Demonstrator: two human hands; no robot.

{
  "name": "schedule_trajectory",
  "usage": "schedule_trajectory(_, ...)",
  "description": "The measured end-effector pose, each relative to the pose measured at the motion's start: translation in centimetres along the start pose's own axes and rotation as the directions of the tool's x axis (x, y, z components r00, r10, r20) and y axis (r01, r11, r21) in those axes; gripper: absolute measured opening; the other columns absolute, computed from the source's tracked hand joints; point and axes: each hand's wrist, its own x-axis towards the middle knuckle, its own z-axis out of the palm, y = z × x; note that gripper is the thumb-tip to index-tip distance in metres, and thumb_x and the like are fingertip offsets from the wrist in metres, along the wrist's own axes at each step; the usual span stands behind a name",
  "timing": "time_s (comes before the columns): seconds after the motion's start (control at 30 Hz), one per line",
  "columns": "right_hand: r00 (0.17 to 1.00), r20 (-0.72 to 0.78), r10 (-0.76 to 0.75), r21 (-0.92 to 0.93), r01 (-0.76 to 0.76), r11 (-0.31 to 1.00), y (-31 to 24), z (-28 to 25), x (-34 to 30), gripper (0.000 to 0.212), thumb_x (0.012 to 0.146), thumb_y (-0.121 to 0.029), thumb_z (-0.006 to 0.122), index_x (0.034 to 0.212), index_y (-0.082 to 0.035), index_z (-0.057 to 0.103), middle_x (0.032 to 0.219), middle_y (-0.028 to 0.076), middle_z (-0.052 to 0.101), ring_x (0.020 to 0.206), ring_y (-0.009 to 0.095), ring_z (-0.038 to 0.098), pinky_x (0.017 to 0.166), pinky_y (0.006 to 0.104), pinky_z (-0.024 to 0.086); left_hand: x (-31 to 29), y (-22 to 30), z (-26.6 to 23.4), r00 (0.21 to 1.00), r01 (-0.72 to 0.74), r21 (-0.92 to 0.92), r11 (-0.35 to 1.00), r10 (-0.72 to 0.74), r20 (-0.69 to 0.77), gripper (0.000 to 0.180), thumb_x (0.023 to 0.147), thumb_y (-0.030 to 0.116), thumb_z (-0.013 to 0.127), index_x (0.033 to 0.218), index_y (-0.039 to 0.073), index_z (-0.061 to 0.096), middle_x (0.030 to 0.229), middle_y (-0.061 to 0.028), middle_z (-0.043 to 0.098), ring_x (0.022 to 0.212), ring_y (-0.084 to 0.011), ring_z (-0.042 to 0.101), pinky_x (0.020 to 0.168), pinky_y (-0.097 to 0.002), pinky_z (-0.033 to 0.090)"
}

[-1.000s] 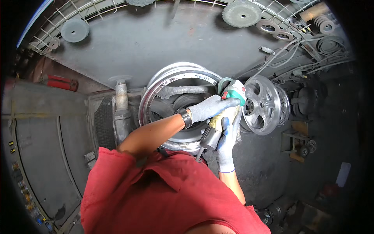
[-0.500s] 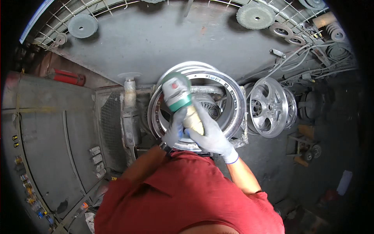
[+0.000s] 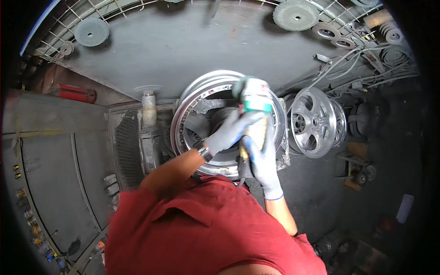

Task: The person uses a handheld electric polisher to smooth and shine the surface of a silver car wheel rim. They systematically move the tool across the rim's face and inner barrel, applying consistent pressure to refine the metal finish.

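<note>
Now both gloved hands, left hand [image 3: 231,133], right hand [image 3: 262,158], gripping power tool [image 3: 253,107], over wheel rim [image 3: 192,98].

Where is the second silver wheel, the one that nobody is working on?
In the head view, the spare silver wheel leans upright right of centre, just right of the wheel rim being worked on, under the tangled cables.

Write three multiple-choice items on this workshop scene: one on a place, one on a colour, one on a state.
1. Where does the second alloy wheel stand relative to the wheel rim being worked on?
A. To its right
B. To its left
C. On top of it

2. What colour is the band around the power tool?
A. Yellow
B. Green
C. Red

3. How is the tool held?
A. Lying unheld on the floor
B. By one bare hand
C. By both gloved hands

Answers: 1 A, it leans right of the rim. 2 B, a green band circles its body. 3 C, the left hand and right hand both wrap it.
</note>
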Motion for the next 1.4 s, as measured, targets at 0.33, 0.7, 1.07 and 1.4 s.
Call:
schedule_trajectory(0.33, 0.863, 0.502, 0.057, -0.269, 0.094, 0.959, -2.7, 2.2, 1.7, 0.091, 0.091, -0.02, 0.072, 0.166, 0.0, 0.025, 0.152, 0.033, 0.05, 0.146, 0.044, 0.05, 0.119, 0.0448, 0.04, -9.1, -5.4, -6.8, 0.882, -0.33, 0.327, 0.885, 0.413, -0.228, 0.061, 0.103, 0.051, 0.062, 0.142, 0.005, 0.054, 0.125, -0.0088, 0.068, 0.111, -0.0201, 0.07, 0.096, -0.0384, 0.058)
schedule_trajectory(0.7, 0.935, -0.258, 0.242, 0.32, -0.154, 0.935, 1.1, -3.2, -2.3, 0.076, 0.104, -0.02, 0.062, 0.166, 0.002, 0.022, 0.154, 0.02, 0.047, 0.14, 0.027, 0.049, 0.116, 0.0387, 0.041, 4.6, -2.3, 4.5, 0.902, 0.317, 0.222, 0.922, -0.365, 0.229, 0.046, 0.104, 0.034, 0.067, 0.133, -0.001, 0.066, 0.12, -0.0032, 0.07, 0.108, -0.009, 0.064, 0.095, -0.028, 0.051)
schedule_trajectory(1.07, 0.998, 0.032, -0.05, -0.124, 0.053, 0.991, 3.9, 0.8, 0.0, 0.092, 0.092, -0.012, 0.073, 0.167, -0.002, 0.021, 0.156, 0.025, 0.049, 0.143, 0.034, 0.051, 0.118, 0.0414, 0.041, -2.0, -0.9, -4.4, 0.994, 0.09, 0.2, 0.976, -0.101, 0.047, 0.047, 0.103, 0.024, 0.067, 0.144, 0.001, 0.058, 0.132, -0.0065, 0.066, 0.116, -0.0138, 0.063, 0.103, -0.0343, 0.051)
schedule_trajectory(1.4, 0.998, -0.023, -0.064, -0.137, 0.061, 0.989, 5.7, -0.5, 0.4, 0.092, 0.091, -0.013, 0.076, 0.166, 0.0, 0.025, 0.153, 0.027, 0.052, 0.142, 0.035, 0.054, 0.117, 0.0417, 0.043, -0.7, -3.2, -4.4, 0.997, 0.078, 0.301, 0.95, -0.072, -0.031, 0.051, 0.103, 0.023, 0.07, 0.147, 0.004, 0.054, 0.142, -0.0068, 0.062, 0.124, -0.0158, 0.061, 0.106, -0.0345, 0.051)
